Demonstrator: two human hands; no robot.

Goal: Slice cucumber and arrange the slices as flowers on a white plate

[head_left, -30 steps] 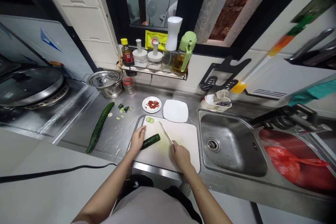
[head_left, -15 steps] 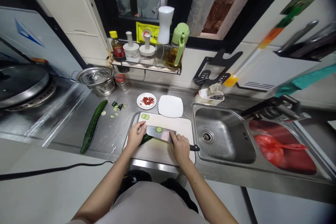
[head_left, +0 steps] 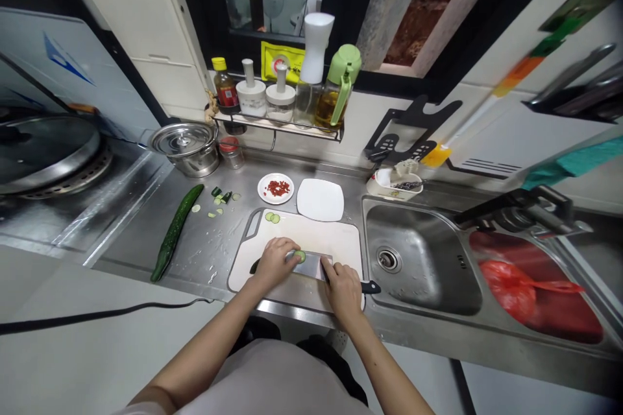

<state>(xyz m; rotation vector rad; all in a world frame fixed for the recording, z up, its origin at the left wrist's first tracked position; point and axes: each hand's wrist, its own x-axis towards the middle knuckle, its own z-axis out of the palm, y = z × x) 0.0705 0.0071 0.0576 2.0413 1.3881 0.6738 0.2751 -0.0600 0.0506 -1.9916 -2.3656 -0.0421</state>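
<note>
Head view, cutting board (head_left: 321, 231): one, centre of frame.
Whole cucumber (head_left: 176, 233): one, left of centre; probably firm, best gripped mid-length.
Knife (head_left: 310, 264): one, centre, clamped in the right hand (head_left: 343, 288).
Cut cucumber (head_left: 254, 266): one, centre, mostly hidden by the left hand (head_left: 275, 262); whether it's gripped can't be told.
Slices (head_left: 275, 218): two on the cutting board, one on the knife; likely light, slippery, best pinched.

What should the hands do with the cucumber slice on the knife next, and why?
I think the left hand should slide the cucumber slice off the knife and put it with the other slices near the cutting board's far left corner. That slice seems to be on the knife's flat side, right by the left fingertips, while the right hand holds the knife.
</note>
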